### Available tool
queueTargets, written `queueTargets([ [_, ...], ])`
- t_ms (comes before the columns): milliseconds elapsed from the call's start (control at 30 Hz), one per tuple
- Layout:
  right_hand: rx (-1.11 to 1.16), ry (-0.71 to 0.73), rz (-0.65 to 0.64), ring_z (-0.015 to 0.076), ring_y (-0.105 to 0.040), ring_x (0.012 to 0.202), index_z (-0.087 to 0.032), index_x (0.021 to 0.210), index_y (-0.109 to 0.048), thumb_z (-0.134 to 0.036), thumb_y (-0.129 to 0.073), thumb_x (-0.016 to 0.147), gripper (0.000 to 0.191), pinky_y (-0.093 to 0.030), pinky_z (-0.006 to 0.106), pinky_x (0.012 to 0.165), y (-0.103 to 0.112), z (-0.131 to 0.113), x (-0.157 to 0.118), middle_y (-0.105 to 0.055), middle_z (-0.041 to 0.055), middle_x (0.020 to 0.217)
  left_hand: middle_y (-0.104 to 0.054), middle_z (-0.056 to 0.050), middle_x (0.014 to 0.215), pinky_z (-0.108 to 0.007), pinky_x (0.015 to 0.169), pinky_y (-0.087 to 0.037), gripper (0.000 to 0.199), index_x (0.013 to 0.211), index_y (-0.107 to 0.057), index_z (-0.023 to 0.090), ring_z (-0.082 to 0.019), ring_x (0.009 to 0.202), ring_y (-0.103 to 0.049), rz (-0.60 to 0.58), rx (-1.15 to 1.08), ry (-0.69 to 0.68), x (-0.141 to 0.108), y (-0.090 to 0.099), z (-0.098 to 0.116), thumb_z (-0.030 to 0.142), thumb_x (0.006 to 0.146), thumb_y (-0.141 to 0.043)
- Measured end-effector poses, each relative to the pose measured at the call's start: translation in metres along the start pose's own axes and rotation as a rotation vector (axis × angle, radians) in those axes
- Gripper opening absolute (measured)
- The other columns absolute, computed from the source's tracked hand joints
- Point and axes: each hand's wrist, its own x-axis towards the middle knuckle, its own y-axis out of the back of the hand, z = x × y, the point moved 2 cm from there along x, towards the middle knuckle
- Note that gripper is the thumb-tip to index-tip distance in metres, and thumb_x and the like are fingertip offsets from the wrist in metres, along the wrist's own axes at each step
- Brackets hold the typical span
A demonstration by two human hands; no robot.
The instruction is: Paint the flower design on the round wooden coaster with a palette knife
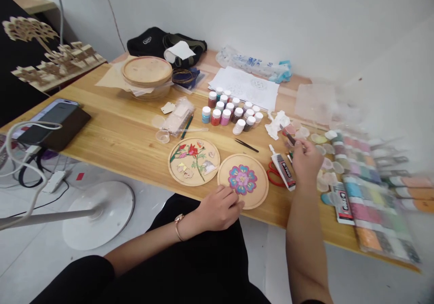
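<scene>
My left hand (222,208) lies curled at the lower left rim of a round wooden board (259,170) with a pink, blue and purple flower on it. Its fingers are closed; whether they grip the rim or something small is hidden. To the right, my right hand (308,159) pinches a slim dark stick-like tool (289,137), its tip pointing up and left near small clear cups (302,132). Below that hand lie a B-7000 glue tube (284,172) and red-handled scissors (275,174). A second round board (174,170) with red flowers sits to the left, beside dark tweezers (247,145).
Several white-capped paint jars (225,117) stand mid-table before printed sheets (246,85). Bags of coloured material (368,186) and another glue tube (344,207) crowd the right. Stacked round boards (146,71) are at the back left; a phone (47,119) and white cables (16,148) lie left.
</scene>
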Motion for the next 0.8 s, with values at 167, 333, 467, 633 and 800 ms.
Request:
queueTargets([
  [167,0.048,0.036,0.046,0.0271,-0.068,0.089,-0.014,0.107,-0.076,-0.041,-0.043,0.084,0.048,-0.051,0.040,0.086,-0.003,-0.001,-0.001,-0.078,0.0151,0.098,-0.055,-0.002,0.078,-0.032,0.070,-0.041,0.011,0.091,-0.065,0.015,-0.017,0.074,-0.047,-0.022,0.029,-0.011,-0.001,-0.002,0.000,0.017,0.097,-0.055],
  [333,0.057,0.062,-0.009,0.0278,-0.070,0.087,-0.015,0.107,-0.076,-0.046,-0.044,0.084,0.050,-0.053,0.043,0.085,-0.012,0.006,0.002,-0.079,0.0148,0.099,-0.054,-0.002,0.078,-0.032,0.069,-0.039,0.012,0.090,-0.064,0.016,-0.017,0.075,-0.047,-0.016,0.030,-0.001,-0.001,-0.002,0.000,0.017,0.097,-0.055],
  [467,0.027,0.069,-0.049,0.0292,-0.070,0.089,-0.016,0.100,-0.077,-0.046,-0.051,0.083,0.044,-0.052,0.045,0.087,-0.016,0.012,0.004,-0.079,0.0138,0.096,-0.055,-0.002,0.077,-0.032,0.068,-0.040,0.011,0.090,-0.065,0.015,-0.017,0.075,-0.046,0.005,0.000,0.006,0.000,-0.001,0.000,0.015,0.096,-0.055],
  [633,0.018,0.062,-0.084,0.0287,-0.069,0.088,-0.016,0.097,-0.079,-0.042,-0.053,0.080,0.040,-0.051,0.044,0.086,-0.016,0.012,0.004,-0.078,0.0126,0.093,-0.054,-0.002,0.077,-0.032,0.068,-0.040,0.011,0.091,-0.065,0.015,-0.017,0.076,-0.046,0.011,0.007,0.006,0.001,-0.001,0.000,0.016,0.096,-0.055],
  [800,0.026,0.024,-0.133,0.0238,-0.064,0.075,-0.017,0.097,-0.080,-0.038,-0.057,0.077,0.037,-0.050,0.040,0.082,-0.012,0.013,0.005,-0.073,0.0071,0.075,-0.055,-0.003,0.078,-0.032,0.069,-0.041,0.014,0.091,-0.064,0.016,-0.017,0.075,-0.048,-0.027,0.036,0.000,-0.002,-0.003,0.000,0.017,0.097,-0.053],
])
